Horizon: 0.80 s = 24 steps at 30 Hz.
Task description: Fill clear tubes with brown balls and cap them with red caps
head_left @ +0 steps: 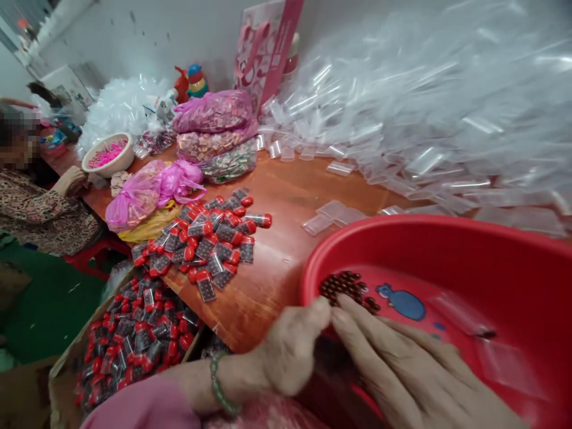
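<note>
So the person's two bare hands are in close at a big rounded red plastic basin (438,223); the left hand (288,351), with a bracelet of round green beads (217,381) at its wrist, has its fingers curled in and its thumb pointing towards the right fingertips; the right hand (411,369) is over the basin, fingers stretched out and pretty much pressed together; can't tell if either one is pinching anything, since the undersides are hidden and the gap between them is too dark.

The small shiny dark-brown balls (344,287) sit in a loose cluster on the basin floor, just past the right fingertips; a printed blue cartoon animal (404,302) is beyond the right knuckles; two clear plastic containers (460,313) lie off to the right of those fingers.

Well left of the left fingers there's a pile of little clear boxes with red caps (214,235), dark contents showing; lower down, an open brown cardboard carton (60,381) is full of similar ones; farther beyond the left fingers, a knotted pink plastic bag (136,199), then a round white bowl (118,168) with another person's hand (74,180) at it; a huge heap of clear plastic pieces (402,107) spreads way beyond the right fingers.
</note>
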{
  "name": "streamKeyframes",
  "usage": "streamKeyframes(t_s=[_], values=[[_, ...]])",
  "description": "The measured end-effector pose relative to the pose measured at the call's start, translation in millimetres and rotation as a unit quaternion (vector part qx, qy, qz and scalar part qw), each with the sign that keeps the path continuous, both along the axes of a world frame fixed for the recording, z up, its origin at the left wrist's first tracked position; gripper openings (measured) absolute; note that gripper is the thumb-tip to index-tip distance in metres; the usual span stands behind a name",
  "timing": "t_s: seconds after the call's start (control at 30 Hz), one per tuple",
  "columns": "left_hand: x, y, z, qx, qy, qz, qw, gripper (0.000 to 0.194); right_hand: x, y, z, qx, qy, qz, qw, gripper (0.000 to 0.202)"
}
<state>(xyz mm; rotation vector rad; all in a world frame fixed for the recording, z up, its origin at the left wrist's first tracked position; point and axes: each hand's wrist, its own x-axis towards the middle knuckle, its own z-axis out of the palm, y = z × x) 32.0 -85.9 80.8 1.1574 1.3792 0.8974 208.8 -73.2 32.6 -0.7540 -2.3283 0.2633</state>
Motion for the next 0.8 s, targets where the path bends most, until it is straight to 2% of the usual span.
streamKeyframes(t_s=[0.07, 0.13, 0.17, 0.23, 0.33, 0.4, 0.47, 0.5, 0.6, 0.67, 0.73, 0.8], values=[[-27.3, 12.8, 1.1, 0.013, 0.057, 0.024, 0.998, 0.039, -5.0, 11.4, 2.1, 0.051, -0.049, 0.016, 0.997, 0.063], [-59.2, 26.4, 0.7, 0.045, 0.163, 0.083, 0.982, 0.039, 4.0, 22.8, -0.3, 0.052, -0.079, -0.013, 0.995, 0.060], [-76.1, 32.7, -0.6, 0.057, 0.227, 0.124, 0.964, 0.036, 13.8, 28.3, -2.7, 0.050, -0.092, -0.033, 0.994, 0.056], [-109.3, 44.7, -6.3, 0.066, 0.297, 0.169, 0.937, 0.034, 40.3, 38.7, -7.7, 0.033, -0.125, -0.081, 0.988, 0.046], [-148.5, 63.3, -22.8, 0.095, 0.368, 0.186, 0.906, 0.041, 82.9, 52.0, -11.2, -0.027, -0.185, -0.157, 0.970, 0.039], [-159.4, 73.0, -33.9, 0.156, 0.497, 0.164, 0.838, 0.052, 102.7, 60.1, -11.8, -0.088, -0.222, -0.207, 0.949, 0.035], [-153.0, 76.1, -39.3, 0.229, 0.519, 0.168, 0.806, 0.052, 112.1, 67.9, -12.8, -0.136, -0.253, -0.239, 0.928, 0.033], [-143.1, 75.1, -39.6, 0.252, 0.506, 0.162, 0.809, 0.050, 113.5, 71.9, -13.8, -0.162, -0.272, -0.242, 0.917, 0.031], [-95.0, 68.7, -36.5, 0.302, 0.421, 0.108, 0.849, 0.036, 113.0, 85.0, -18.0, -0.235, -0.321, -0.227, 0.889, 0.027], [-59.2, 67.2, -36.9, 0.336, 0.361, 0.065, 0.867, 0.028, 115.6, 95.4, -20.8, -0.255, -0.338, -0.232, 0.876, 0.027], [-30.0, 69.2, -41.3, 0.362, 0.324, 0.013, 0.874, 0.026, 121.5, 106.5, -22.9, -0.259, -0.352, -0.256, 0.862, 0.027], [-10.6, 73.1, -48.8, 0.371, 0.302, -0.026, 0.878, 0.030, 126.8, 116.5, -24.9, -0.268, -0.366, -0.271, 0.849, 0.028]])
